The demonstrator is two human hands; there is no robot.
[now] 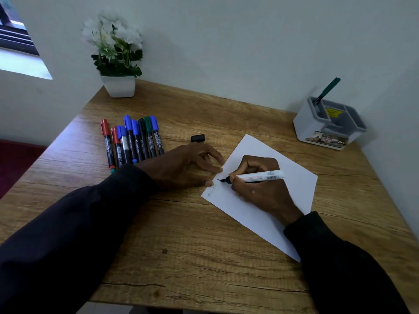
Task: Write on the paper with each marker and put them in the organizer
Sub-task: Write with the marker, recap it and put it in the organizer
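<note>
Right hand (258, 191): I see it pinching the uncapped marker (260, 176), tip on the paper (297, 184).
Left hand (179, 166): fingers spread, pinning only the paper's edge.
Risk: sheet pivots, line smears.
Cap (198, 138): loose beyond that hand; could roll.

My right hand (260, 190), fingers curled, pinches a white-barrelled black-tipped marker (265, 176) in a writing grip; my left hand (179, 166) rests palm down, fingers spread, on the brown wooden surface (181, 245). Dark sleeves (68, 234) cover both forearms.
</note>
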